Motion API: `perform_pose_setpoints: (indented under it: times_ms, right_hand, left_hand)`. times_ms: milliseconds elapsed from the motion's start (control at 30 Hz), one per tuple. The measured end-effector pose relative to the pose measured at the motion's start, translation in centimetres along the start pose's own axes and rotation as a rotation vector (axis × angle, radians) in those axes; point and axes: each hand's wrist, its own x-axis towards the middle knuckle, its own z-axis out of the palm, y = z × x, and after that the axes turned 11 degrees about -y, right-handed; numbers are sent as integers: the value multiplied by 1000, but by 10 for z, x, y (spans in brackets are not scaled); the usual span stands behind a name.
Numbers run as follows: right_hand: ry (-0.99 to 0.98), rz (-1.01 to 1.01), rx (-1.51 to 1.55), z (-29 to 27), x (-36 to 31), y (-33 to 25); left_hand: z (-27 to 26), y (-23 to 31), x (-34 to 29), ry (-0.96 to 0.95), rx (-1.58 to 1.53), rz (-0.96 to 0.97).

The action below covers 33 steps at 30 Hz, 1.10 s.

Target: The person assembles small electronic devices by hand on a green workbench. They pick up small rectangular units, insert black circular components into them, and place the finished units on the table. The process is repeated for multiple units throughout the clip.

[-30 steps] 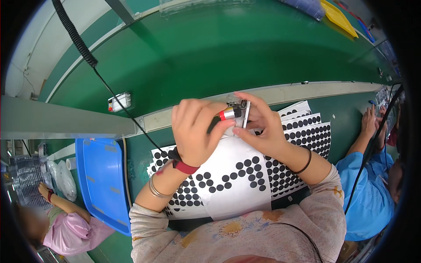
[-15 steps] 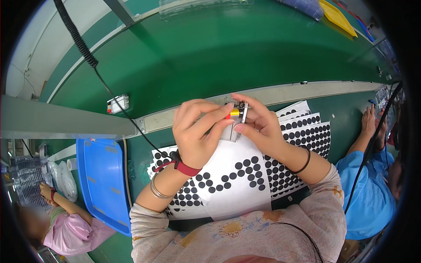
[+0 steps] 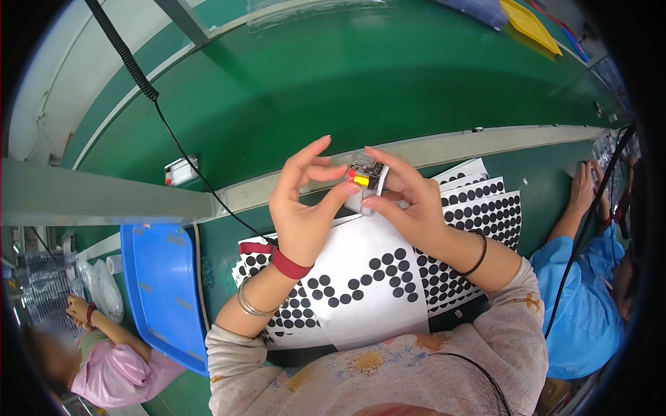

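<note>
My right hand [image 3: 416, 211] grips a small clear plastic device [image 3: 368, 182] between thumb and fingers. Dark circuitry shows inside, and a red and yellow cylinder, like a small battery [image 3: 359, 179], sits in its left side. My left hand [image 3: 305, 201] is open just left of the device, its fingers raised and spread. The left thumb tip reaches the cylinder's end; whether it presses there I cannot tell. A red wrist strap [image 3: 290, 265] circles my left wrist. Below both hands lie white sheets with black dots [image 3: 368, 305].
A similar small white and clear device [image 3: 182, 170] lies on the green belt [image 3: 298, 90] beyond a metal rail [image 3: 430, 149]. At left stands a blue tray [image 3: 163, 298]. A coiled black cord [image 3: 125, 55] hangs down to my wrist. Co-workers sit at left [image 3: 114, 364] and right [image 3: 579, 305].
My left fingers have come off the device and spread upward, leaving only the thumb by the cylinder. The device has tilted in my right hand, showing more of its inside.
</note>
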Motion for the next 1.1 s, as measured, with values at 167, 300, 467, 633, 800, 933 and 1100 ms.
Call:
perform_pose_setpoints:
  times_ms: [167, 300, 467, 633, 800, 933, 1100]
  right_hand:
    - [-37, 92, -13, -5, -2, 2]
    - [-44, 23, -135, -8, -2, 3]
    - [-13, -68, -175, -11, -5, 9]
    - [4, -173, -148, -13, -3, 11]
    - [-5, -244, -117, -16, -1, 13]
    - [-77, -126, -129, -23, -4, 6]
    - [-107, -77, -112, -24, 1, -7]
  left_hand:
    - [0, -5, 1, 6, -74, -84]
    - [1, -11, 0, -8, -168, -95]
    - [4, -9, 0, -94, -126, -45]
    - [5, -9, 3, -116, -111, -16]
    - [0, -18, 0, -232, -234, -65]
    - [4, -10, 1, -230, -182, -52]
    - [10, 4, -4, -207, -162, -35]
